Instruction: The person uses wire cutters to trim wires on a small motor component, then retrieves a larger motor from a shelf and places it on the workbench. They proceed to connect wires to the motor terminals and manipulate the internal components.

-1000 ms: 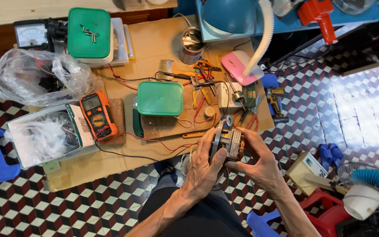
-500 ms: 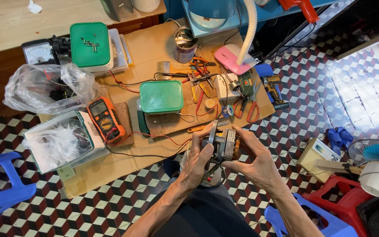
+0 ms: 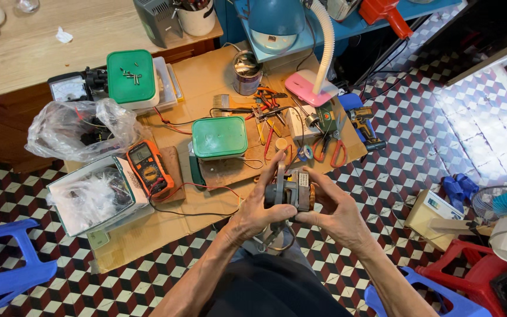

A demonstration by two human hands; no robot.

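Tilted the little motor (image 3: 291, 191) a bit since a second ago, both my left hand (image 3: 252, 212) and right hand (image 3: 341, 216) gripping it above my lap, could slip if my fingers loosen

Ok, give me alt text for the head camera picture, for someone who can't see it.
Seen from above, a person's left hand and right hand hold a small electric motor over a cardboard-covered table. On the table lie an orange meter, two green boxes, pliers and a blue lamp.
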